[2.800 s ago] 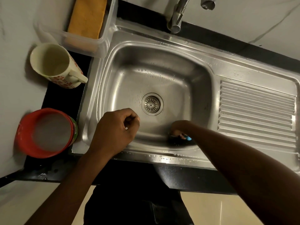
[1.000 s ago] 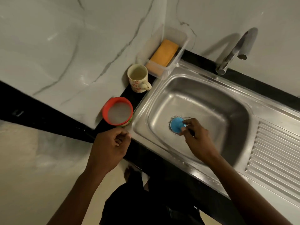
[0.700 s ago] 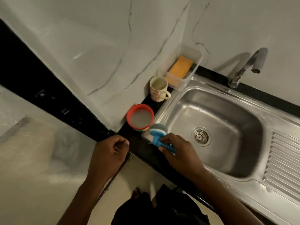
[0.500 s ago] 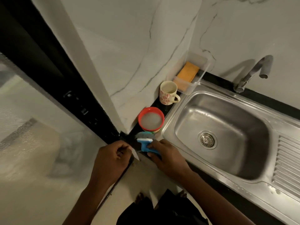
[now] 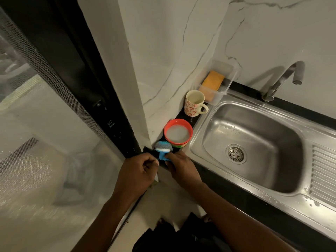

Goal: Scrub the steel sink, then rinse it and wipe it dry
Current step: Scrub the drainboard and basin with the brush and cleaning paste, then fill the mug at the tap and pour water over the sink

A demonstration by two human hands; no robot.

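Head view, right hand [image 5: 181, 167] gripping blue brush [image 5: 163, 149], red bowl [image 5: 167, 126] beside steel sink [image 5: 269, 124]

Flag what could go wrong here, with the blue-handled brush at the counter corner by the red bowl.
1. The right hand holds the blue-handled bristle scrub brush right beside the red plastic bowl of cloudy liquid; a bump could slop it over the black counter.
2. Both are at the counter's outer corner, so either might drop to the floor if pushed.
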